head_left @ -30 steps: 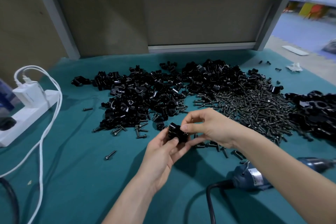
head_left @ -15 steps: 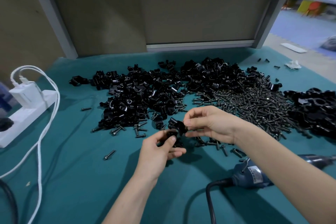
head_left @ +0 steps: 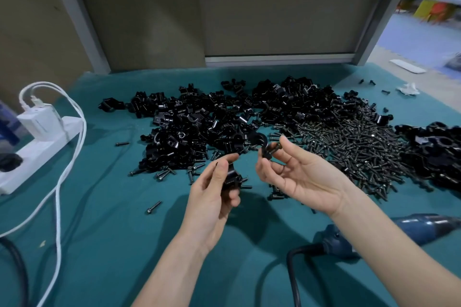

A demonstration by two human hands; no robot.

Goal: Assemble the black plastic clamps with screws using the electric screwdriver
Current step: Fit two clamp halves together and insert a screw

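My left hand [head_left: 214,197] grips a black clamp half [head_left: 233,178] with screws sticking out of its right side, held above the green mat. My right hand [head_left: 296,174], palm up, pinches a second black clamp piece [head_left: 265,148] with a screw between thumb and fingertips, a little apart from the left hand's part. A big pile of loose black clamp parts [head_left: 199,127] lies behind the hands. A heap of dark screws [head_left: 354,147] spreads to the right. The blue electric screwdriver [head_left: 389,234] lies on the mat under my right forearm.
A white power strip [head_left: 37,147] with a charger and white cables sits at the left edge. More black clamps [head_left: 434,152] are heaped at the far right. Stray screws [head_left: 153,207] dot the green mat [head_left: 99,244]. The screwdriver's black cord [head_left: 291,271] curls near the front.
The two hands have pulled apart: the clamp they held together is now split, one piece in each hand. My right hand has turned palm up and moved right.
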